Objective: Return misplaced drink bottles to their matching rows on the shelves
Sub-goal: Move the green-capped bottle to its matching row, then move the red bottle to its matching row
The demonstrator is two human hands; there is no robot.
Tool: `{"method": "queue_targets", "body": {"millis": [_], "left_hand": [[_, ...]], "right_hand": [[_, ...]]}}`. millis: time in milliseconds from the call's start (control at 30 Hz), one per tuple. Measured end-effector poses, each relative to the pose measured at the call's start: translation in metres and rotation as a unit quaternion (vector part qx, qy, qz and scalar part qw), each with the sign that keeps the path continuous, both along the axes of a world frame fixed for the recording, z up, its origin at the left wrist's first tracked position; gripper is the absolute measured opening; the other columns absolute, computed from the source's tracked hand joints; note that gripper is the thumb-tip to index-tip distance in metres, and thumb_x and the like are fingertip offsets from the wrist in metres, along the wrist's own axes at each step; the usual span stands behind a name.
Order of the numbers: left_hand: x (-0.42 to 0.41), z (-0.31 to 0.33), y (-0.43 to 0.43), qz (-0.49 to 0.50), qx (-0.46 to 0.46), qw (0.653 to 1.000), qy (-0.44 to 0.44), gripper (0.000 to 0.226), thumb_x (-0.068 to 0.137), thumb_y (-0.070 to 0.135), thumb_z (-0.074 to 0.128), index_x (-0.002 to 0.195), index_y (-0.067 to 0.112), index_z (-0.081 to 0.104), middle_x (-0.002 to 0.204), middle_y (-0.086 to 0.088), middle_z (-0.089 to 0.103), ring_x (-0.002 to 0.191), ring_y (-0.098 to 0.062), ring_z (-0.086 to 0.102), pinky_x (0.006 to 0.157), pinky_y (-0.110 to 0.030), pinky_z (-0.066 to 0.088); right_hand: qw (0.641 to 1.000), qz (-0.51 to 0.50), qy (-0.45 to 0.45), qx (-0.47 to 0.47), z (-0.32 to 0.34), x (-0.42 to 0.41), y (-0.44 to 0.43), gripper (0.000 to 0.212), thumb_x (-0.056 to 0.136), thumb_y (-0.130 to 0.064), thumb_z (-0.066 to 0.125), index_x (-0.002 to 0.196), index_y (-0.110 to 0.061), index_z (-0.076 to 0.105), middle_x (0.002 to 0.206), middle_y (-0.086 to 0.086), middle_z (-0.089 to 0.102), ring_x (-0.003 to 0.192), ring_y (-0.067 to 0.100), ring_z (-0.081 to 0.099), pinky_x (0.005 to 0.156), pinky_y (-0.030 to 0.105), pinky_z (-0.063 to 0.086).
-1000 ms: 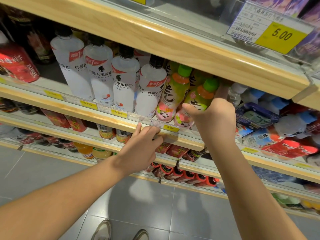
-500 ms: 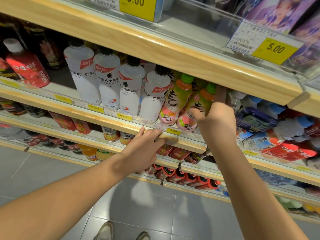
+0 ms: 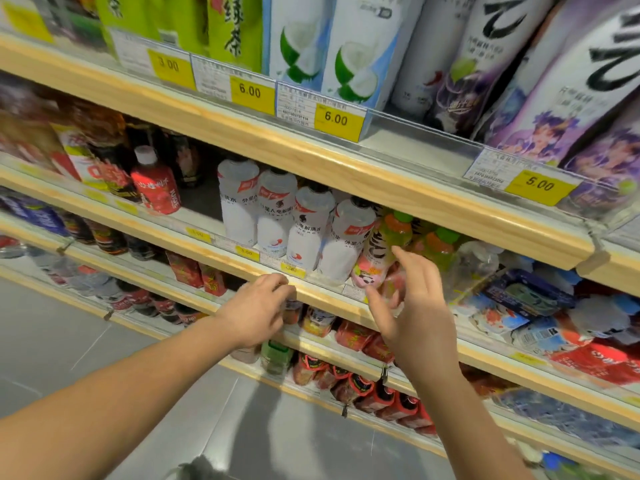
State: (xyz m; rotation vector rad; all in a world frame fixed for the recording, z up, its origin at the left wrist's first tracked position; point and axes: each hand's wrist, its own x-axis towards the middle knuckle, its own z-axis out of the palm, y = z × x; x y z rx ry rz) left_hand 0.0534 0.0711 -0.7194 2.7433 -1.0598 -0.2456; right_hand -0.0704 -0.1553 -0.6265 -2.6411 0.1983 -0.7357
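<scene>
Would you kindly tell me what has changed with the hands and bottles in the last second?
The right hand has let go of the green-capped bottle and drawn back, now open. The left hand still rests on the shelf edge; the white bottles are unmoved.

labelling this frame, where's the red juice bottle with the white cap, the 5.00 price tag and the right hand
red juice bottle (image 3: 157, 194), head view, on its red label
5.00 price tag (image 3: 539, 186), head view, on the yellow part
right hand (image 3: 420, 313), head view, middle of the hand
</scene>
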Motion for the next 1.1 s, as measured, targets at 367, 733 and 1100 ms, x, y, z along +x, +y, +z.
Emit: {"method": "queue_targets", "body": {"millis": [367, 733, 1100], "left_hand": [[0.094, 0.001, 0.158, 0.033, -0.048, 0.998, -0.006, 0.050, 0.091, 0.031, 0.055, 0.139, 0.023, 0.044, 0.139, 0.001, 0.040, 0.130, -0.020, 0.041, 0.106, -0.039, 0.041], [0.173, 0.009, 0.289, -0.034, -0.076, 0.996, -0.018, 0.042, 0.086, 0.011, 0.057, 0.128, 0.005, 0.059, 0.127, -0.011, 0.058, 0.119, -0.030, 0.053, 0.095, -0.041, 0.049], [0.202, -0.007, 0.304, -0.055, -0.072, 0.995, -0.030, 0.046, 0.091, 0.022, 0.053, 0.137, 0.015, 0.054, 0.132, -0.003, 0.049, 0.116, -0.021, 0.051, 0.097, -0.031, 0.047]], "right_hand": [[0.993, 0.077, 0.085, 0.003, -0.001, 0.115, 0.166, 0.052, 0.094, -0.042, 0.068, 0.143, -0.031, 0.054, 0.126, -0.014, 0.058, 0.084, 0.005, 0.057, 0.072, 0.039, 0.058], [0.989, 0.031, 0.139, 0.047, 0.005, 0.192, 0.303, 0.051, 0.097, -0.050, 0.062, 0.144, -0.037, 0.045, 0.134, -0.016, 0.052, 0.084, 0.004, 0.058, 0.079, 0.038, 0.057], [0.965, -0.028, 0.225, 0.129, -0.027, 0.268, 0.322, 0.076, 0.088, -0.066, 0.064, 0.151, -0.030, 0.039, 0.138, -0.005, 0.054, 0.111, 0.015, 0.059, 0.086, 0.038, 0.052]]}}
